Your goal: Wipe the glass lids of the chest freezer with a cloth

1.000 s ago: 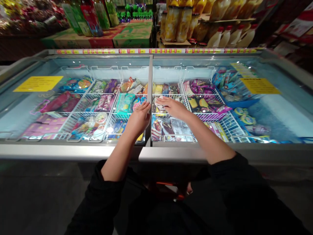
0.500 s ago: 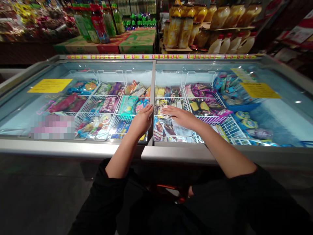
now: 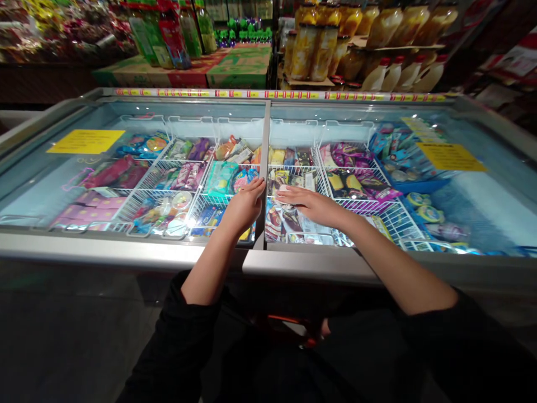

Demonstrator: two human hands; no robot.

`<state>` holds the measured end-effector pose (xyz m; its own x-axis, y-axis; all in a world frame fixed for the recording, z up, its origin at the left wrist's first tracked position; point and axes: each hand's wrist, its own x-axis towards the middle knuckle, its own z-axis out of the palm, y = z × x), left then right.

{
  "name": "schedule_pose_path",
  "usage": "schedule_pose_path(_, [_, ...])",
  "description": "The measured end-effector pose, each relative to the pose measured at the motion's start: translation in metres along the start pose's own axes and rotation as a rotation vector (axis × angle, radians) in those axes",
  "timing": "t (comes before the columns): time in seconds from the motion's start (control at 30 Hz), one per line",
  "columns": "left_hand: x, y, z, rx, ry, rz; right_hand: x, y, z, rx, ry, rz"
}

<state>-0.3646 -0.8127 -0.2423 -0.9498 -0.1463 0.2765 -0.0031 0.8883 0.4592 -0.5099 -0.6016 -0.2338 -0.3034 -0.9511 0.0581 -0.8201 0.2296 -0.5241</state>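
Note:
A chest freezer with a metal front rail (image 3: pixel 104 249) and glass sliding lids stands in front of me. My left hand (image 3: pixel 244 206) has its fingers stretched out, the tips at the dark middle frame (image 3: pixel 260 224) where the lids meet. Over the right lid, my right hand (image 3: pixel 314 206) lies flat with fingers extended; it seems to rest on the glass. A pale patch shows below its fingertips, perhaps a reflection. Beneath the glass, white wire baskets (image 3: pixel 352 206) hold packaged frozen treats, among them a turquoise bag (image 3: pixel 220 178) and purple packets (image 3: pixel 346 154).
Yellow notices (image 3: pixel 86 141) lie on the lids at both ends. A price strip (image 3: pixel 293 95) runs along the freezer's back edge. Behind it stand jars of yellow fruit (image 3: pixel 306 53), white jugs with red caps (image 3: pixel 394 73) and green bottles (image 3: pixel 145 39) on cartons.
The view has shifted very slightly, and my right forearm sits a little further right. Both hands keep nearly the same places on the freezer.

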Motion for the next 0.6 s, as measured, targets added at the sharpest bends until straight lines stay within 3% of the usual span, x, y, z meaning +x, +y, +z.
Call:
schedule_pose_path(0.1, [0.001,0.002,-0.001,-0.001,-0.003,-0.007,-0.007,0.011,-0.007,-0.004,0.044,0.065])
schedule_pose_path(0.2, [0.002,0.001,0.000,-0.008,0.012,-0.011,0.015,0.013,-0.001,-0.043,0.127,0.140])
schedule_pose_path(0.37, [0.002,-0.005,0.001,0.004,0.006,0.033,0.044,-0.013,0.021,-0.067,0.142,0.111])
schedule_pose_path(0.6, [-0.004,0.000,-0.013,0.117,-0.120,0.084,-0.013,-0.024,0.013,-0.026,0.027,0.029])
